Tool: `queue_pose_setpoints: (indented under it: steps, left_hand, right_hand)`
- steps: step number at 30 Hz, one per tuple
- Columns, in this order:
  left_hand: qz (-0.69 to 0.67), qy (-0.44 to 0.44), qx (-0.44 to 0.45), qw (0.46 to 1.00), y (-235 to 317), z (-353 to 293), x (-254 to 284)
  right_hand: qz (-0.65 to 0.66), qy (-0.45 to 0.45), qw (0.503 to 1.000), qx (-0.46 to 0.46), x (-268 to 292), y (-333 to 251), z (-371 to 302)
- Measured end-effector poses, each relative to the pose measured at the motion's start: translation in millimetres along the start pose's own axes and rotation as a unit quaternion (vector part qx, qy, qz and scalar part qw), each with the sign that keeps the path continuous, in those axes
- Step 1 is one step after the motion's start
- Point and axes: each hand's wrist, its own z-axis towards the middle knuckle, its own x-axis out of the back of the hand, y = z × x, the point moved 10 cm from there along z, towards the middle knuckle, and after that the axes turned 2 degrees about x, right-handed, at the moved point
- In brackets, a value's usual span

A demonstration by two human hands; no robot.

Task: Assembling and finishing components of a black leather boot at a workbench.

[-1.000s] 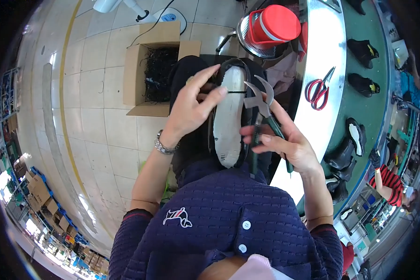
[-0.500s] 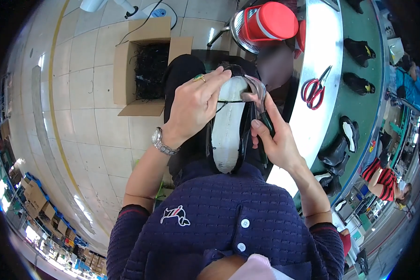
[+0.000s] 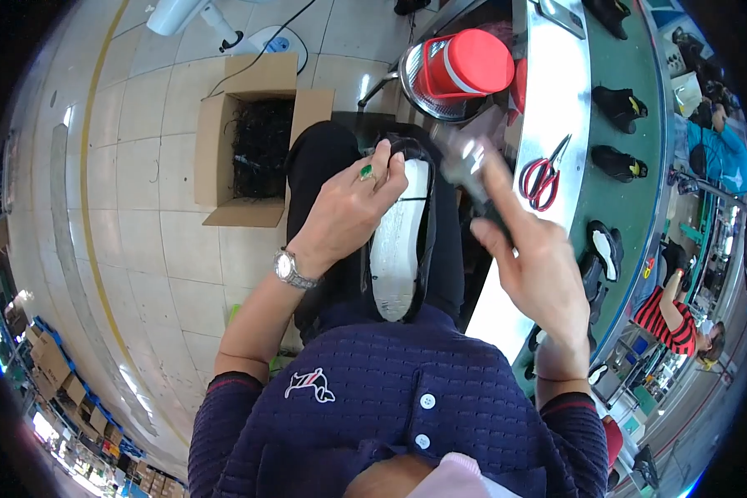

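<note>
A black shoe upper (image 3: 427,274) lies sole side up across my lap, pulled around a long white insole (image 3: 397,249). A thin dark strand crosses the insole. My left hand (image 3: 349,207) is closed on the upper at the toe end, its fingertips pressed to the gathered black edge. To the right of the shoe, my right hand (image 3: 539,266) grips what look like metal lasting pincers (image 3: 465,158) with a dark handle. Motion blurs their head, which is apart from the shoe.
An open cardboard box (image 3: 212,166) with black scraps stands on the left. Ahead, a red lidded bucket (image 3: 481,62) rests on a metal stool. Red-handled scissors (image 3: 541,183) lie on the steel bench at right. Several black shoes (image 3: 618,108) stand on the green belt beyond; other people work there.
My right hand has swung the pincers away from the shoe's toe, out to the right. The left hand stays at the toe. The whole view has shifted slightly.
</note>
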Motion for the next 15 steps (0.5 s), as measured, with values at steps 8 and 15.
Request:
queue_pose_setpoints:
  steps: [8, 15]
  left_hand:
    - [-0.032, 0.024, -0.012, 0.999, -7.4, 6.0, 4.5]
    - [-0.060, 0.032, -0.015, 0.998, 1.8, 6.5, 7.7]
  right_hand:
    - [-0.052, 0.029, 0.998, -0.007, -23.0, 7.6, 22.7]
    - [-0.076, 0.090, 0.993, -0.007, -55.6, 33.5, 9.0]
